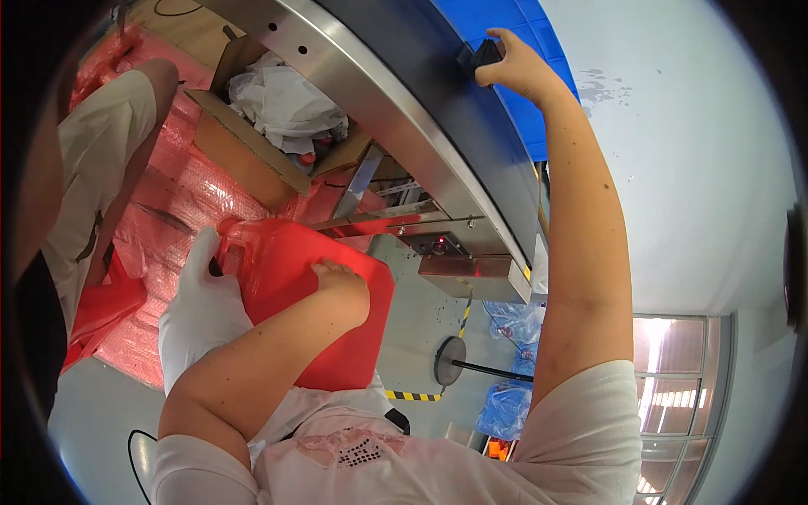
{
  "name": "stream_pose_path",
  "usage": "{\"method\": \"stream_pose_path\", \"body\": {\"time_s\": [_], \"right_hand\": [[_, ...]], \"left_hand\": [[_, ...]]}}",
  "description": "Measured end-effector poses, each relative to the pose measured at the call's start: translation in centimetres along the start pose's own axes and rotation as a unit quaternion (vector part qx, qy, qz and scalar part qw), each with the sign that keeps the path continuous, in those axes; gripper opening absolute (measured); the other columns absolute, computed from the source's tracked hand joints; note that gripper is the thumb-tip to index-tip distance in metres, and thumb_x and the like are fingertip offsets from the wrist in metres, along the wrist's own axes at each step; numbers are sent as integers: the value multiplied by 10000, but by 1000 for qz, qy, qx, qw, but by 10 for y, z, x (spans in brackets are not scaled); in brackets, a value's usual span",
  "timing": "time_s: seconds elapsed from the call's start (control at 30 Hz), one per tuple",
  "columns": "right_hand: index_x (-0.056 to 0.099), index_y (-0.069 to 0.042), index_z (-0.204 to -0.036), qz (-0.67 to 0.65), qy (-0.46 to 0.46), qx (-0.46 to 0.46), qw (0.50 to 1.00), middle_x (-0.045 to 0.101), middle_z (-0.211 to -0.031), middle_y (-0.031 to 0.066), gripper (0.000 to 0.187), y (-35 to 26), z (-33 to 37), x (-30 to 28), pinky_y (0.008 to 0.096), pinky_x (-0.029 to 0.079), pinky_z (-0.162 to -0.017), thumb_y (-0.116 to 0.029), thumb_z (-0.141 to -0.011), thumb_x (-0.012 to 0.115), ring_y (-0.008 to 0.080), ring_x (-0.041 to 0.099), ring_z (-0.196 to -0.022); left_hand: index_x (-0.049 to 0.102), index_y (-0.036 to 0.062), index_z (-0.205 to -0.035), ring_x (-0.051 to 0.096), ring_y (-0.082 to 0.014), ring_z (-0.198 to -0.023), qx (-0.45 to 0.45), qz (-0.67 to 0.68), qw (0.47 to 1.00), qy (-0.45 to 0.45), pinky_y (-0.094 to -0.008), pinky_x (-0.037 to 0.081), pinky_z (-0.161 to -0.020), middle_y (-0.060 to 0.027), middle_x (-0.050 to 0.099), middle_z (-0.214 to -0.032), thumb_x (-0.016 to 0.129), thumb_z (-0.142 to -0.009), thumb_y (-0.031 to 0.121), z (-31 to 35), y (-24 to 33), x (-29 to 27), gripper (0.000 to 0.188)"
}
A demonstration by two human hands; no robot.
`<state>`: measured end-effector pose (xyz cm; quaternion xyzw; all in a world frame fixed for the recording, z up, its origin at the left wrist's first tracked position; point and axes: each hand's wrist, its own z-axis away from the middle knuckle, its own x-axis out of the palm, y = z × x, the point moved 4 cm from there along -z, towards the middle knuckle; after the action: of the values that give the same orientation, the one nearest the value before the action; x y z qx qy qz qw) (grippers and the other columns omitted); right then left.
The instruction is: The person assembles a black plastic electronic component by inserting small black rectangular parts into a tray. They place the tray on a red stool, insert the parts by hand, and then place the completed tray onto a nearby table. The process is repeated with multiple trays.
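My right hand [522, 71] reaches up and pinches a small black block-like part [480, 57] between thumb and fingers, at the dark conveyor belt's [421, 76] far edge. What kind of part it is cannot be made out. My left hand [341, 286] lies on a red plastic container [324, 337] with a handle-like opening at its upper left. Its fingers are stretched out and slightly bent, and nothing shows in them. The red container rests over my lap, against a white-clothed leg [202, 316].
A metal rail [370, 76] borders the belt. Beyond it is a blue plastic tray [539, 34]. At left, a cardboard box [244, 160] holds white crumpled bags, near pink bubble wrap [160, 210] and another person's knee [156, 84]. A round-based post [450, 360] stands below.
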<state>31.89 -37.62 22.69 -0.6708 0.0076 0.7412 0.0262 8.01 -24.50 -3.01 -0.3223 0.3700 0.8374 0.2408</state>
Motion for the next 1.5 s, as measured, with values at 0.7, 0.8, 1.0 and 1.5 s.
{"method": "stream_pose_path", "body": {"time_s": [0.7, 0.8, 1.0, 1.5], "right_hand": [[418, 93, -1257, 61, 67, 5, 996, 587, -1034, 219, 857, 1, 5, -8, 307, 441, -855, -258, -522, 684, 273, 583, -955], [397, 92, -1275, 41, 71, -20, 996, 581, -1042, 202, 858, -10, -10, -6, 299, 430, -860, -238, -535, 678, 254, 574, -951], [369, 52, -1317, 21, 16, -8, 1000, 573, -1067, 194, 877, -19, -19, 2, 314, 397, -906, -227, -546, 679, 258, 553, -988], [456, 65, -1230, 70, 80, 8, 994, 608, -948, 174, 822, 16, 0, -2, 295, 476, -737, -231, -504, 701, 242, 599, -841]], "left_hand": [[411, -14, -1301, 322, -427, -1274, 0, 1, 1000, -19, -574, 291, -989, -251, 382, -1344, 512, -859, 366, 0, 1, -1, 592], [406, -11, -1306, 324, -431, -1271, 8, -3, 1000, -20, -576, 290, -988, -255, 382, -1342, 510, -861, 369, 3, -1, -4, 595], [385, -8, -1323, 330, -440, -1264, 13, -5, 1000, -15, -580, 295, -983, -260, 379, -1343, 503, -866, 372, 4, -4, -4, 607], [396, 2, -1321, 321, -427, -1275, 9, 20, 1000, -19, -578, 286, -991, -243, 378, -1355, 506, -856, 329, 4, -1, -2, 579]]}}
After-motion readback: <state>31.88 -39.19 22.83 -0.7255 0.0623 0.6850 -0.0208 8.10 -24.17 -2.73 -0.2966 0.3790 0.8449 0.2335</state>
